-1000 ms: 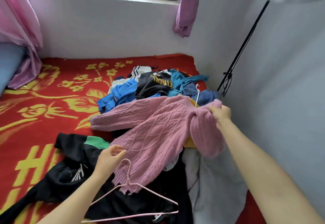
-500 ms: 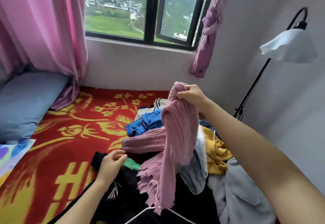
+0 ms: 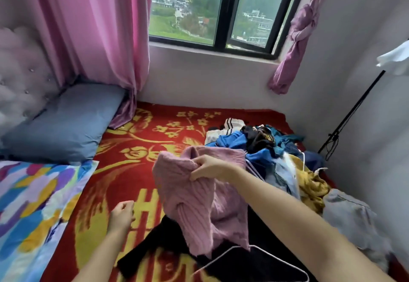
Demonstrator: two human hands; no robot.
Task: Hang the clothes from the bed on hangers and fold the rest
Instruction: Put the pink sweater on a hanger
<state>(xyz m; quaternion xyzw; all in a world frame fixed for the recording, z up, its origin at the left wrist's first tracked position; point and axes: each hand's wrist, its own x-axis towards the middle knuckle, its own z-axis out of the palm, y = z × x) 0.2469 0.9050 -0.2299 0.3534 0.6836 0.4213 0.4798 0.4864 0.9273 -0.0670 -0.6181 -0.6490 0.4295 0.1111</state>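
A red-and-yellow blanket (image 3: 155, 131) covers the bed across the middle of the frame, with a pile of clothes (image 3: 265, 146) heaped at centre right. At centre, a pink knitted sweater (image 3: 194, 211) hangs bunched above a black garment (image 3: 155, 244), held up off the bed by the right hand (image 3: 210, 167), which clutches its top edge. A pale wire hanger (image 3: 276, 259) lies at the bottom, on the black garment. The left hand (image 3: 121, 215), lower left of centre, is loosely curled and holds nothing.
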